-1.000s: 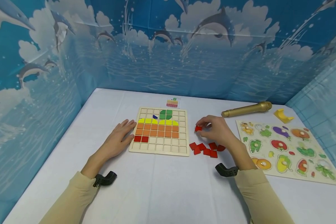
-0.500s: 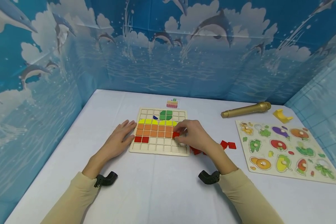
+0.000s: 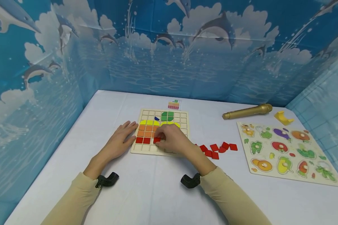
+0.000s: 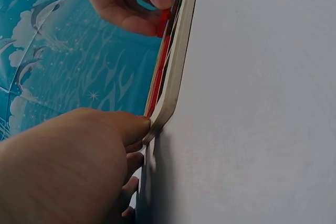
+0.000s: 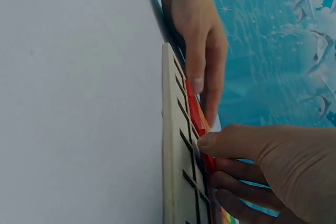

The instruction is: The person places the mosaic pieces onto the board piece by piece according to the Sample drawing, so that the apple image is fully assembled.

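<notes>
A wooden grid board (image 3: pixel 146 149) lies on the white table, with green, blue, yellow, orange and red pieces in its cells. My right hand (image 3: pixel 173 139) is over the board and pinches a red square tile (image 3: pixel 156 140) between thumb and fingers, beside two red tiles (image 3: pixel 143 140) set in the lower left row. In the right wrist view the pinched tile (image 5: pixel 208 160) is tilted at the grid. My left hand (image 3: pixel 121 137) rests at the board's left edge, fingers extended, thumb touching the rim. My right hand hides part of the orange and yellow rows.
Several loose red tiles (image 3: pixel 215 155) lie right of the board. A small picture card (image 3: pixel 174 104) sits behind it. Farther right are a gold microphone (image 3: pixel 248 112), a yellow curved piece (image 3: pixel 283 118) and a vegetable puzzle board (image 3: pixel 293 156).
My right hand has carried the red tile leftward from near the loose tiles, across the board, to beside the two set red tiles. My left hand has stayed at the board's edge.
</notes>
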{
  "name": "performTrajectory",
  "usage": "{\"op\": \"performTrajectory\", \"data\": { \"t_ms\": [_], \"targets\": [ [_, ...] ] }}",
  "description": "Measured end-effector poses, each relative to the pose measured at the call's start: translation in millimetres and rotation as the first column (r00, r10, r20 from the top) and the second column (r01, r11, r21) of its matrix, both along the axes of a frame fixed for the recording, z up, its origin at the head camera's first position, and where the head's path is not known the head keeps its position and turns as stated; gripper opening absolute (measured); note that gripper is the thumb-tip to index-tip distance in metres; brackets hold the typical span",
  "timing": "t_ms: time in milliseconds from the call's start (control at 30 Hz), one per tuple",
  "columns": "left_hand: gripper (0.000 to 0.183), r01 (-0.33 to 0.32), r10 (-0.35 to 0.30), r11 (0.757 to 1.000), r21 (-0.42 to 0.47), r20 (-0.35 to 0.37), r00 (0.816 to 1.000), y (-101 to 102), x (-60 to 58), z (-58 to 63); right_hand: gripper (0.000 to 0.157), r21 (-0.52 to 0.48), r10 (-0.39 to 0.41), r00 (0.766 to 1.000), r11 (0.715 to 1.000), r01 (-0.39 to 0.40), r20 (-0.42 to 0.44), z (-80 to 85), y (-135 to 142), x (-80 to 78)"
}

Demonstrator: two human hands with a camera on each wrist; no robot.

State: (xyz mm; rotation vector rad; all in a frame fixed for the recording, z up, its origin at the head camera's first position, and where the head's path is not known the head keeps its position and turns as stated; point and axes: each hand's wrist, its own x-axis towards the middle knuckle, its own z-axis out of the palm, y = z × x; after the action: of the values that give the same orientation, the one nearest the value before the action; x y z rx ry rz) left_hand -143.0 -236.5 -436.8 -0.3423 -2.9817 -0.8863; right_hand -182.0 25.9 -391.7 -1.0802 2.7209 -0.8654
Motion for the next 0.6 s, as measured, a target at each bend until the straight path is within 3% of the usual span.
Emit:
{"op": "performTrajectory", "data": {
  "t_ms": [300,600],
  "targets": [
    [0.059,0.005,-0.005,1.000,0.001,-0.006,1.000,-1,0.6,0.8,0.015,-0.046,0.014,0.999,0.999,-0.016,-0.029,-5.4,-7,5.6],
    [0.060,0.004,-0.004,1.000,-0.004,-0.007,1.000,0,0.9,0.9,0.010,-0.081,-0.001,0.999,0.997,-0.003,-0.038,-5.6,5,8.4]
  ]
}}
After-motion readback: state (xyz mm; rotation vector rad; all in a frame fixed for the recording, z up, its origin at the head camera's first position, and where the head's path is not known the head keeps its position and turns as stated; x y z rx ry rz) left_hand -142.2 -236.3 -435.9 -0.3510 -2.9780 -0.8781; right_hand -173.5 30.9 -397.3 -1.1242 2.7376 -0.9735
